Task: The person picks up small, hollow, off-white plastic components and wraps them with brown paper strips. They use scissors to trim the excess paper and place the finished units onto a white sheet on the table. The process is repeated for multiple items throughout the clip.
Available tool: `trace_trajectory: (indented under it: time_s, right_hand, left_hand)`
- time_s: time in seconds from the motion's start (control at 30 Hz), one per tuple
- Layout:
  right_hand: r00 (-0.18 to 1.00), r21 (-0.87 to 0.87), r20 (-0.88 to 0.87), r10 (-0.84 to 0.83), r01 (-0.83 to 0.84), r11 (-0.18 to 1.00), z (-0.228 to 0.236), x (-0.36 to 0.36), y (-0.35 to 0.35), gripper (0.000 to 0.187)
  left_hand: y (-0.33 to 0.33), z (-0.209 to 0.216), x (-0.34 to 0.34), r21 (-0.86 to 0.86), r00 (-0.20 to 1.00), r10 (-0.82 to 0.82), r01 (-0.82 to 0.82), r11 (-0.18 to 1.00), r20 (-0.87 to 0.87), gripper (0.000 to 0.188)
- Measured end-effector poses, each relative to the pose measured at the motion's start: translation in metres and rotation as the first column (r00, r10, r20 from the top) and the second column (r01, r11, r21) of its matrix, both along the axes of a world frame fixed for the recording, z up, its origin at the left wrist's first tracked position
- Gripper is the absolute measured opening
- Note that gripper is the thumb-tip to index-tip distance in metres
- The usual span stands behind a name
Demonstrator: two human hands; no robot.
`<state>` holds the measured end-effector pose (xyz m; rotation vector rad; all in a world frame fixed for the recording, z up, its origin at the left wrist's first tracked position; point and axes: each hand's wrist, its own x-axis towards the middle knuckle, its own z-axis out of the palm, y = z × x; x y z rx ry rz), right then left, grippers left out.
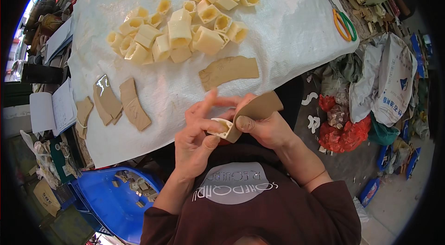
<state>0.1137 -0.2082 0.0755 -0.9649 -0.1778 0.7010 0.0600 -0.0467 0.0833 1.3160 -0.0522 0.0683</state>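
Observation:
My left hand [193, 139] grips a cream-coloured hollow block [228, 133] in front of my chest, its forefinger and thumb at the open end. Pinched in my right hand [274, 130] is a bent brown sheet piece [262, 106], which lies against the block's right side. How far it wraps round is hidden by the fingers. Just beyond, a flat brown curved piece [230, 70] rests on the white-covered table [287, 27]. More brown cut pieces [135, 104] lie at the left, one with a shiny surface. A heap of similar cream hollow blocks [180, 29] sits farther back.
Scissors [344, 25] with orange and green handles lie at the table's right edge. A blue tub [109, 198] with small pieces stands below on the left, near an open notebook [55, 110]. Red bags [343, 134] and a white sack [394, 78] are on the right.

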Motion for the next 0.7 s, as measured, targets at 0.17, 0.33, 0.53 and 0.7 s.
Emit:
trace_trajectory:
  time_s: [0.17, 0.33, 0.53, 0.7]
  right_hand:
    - [0.993, -0.035, 0.067, -0.093, 0.096, 0.995, 0.002, -0.010, 0.006, 0.027]
    - [0.960, -0.063, 0.225, -0.170, 0.188, 0.980, 0.002, -0.007, 0.007, 0.023]
    - [0.964, -0.104, 0.217, -0.152, 0.178, 0.979, -0.003, -0.007, 0.005, 0.016]
    - [0.977, -0.069, 0.152, -0.148, 0.160, 0.985, -0.006, -0.008, 0.004, 0.014]
  left_hand:
    - [-0.008, 0.007, 0.000, 0.243, 0.987, 0.125, -0.146, 0.959, 0.102, 0.029]
    - [-0.002, -0.002, -0.004, 0.072, 0.993, 0.105, -0.108, 0.992, 0.047, 0.033]
    - [0.009, -0.008, -0.006, -0.015, 0.999, -0.023, 0.024, 1.000, 0.033, 0.028]
    - [0.007, -0.004, -0.004, 0.018, 0.995, -0.056, 0.055, 0.998, 0.082, 0.024]
